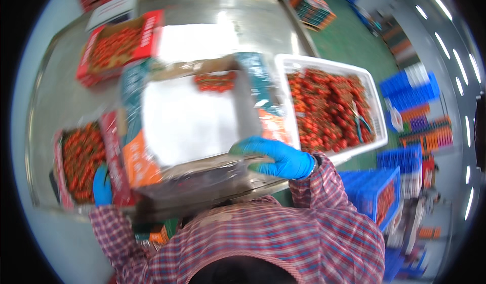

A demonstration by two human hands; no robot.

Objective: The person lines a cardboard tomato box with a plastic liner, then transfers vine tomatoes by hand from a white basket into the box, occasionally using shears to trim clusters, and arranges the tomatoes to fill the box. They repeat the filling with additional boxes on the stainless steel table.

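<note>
On the near rim of the white-lined carton (248, 116), the right hand (282, 158) lies, fingers parted; left of the carton, the left hand (102, 186) overlaps a red tomato box (117, 163). Neither grip is discernible.

An open teal-and-orange box (139, 157), lined white, holds small red tomatoes (215, 82) far right. Left of it stands a tomato-filled red box (115, 155).

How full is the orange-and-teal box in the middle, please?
Nearly empty: the box shows one small cluster of tomatoes near its far right corner; otherwise white lining shows.
</note>
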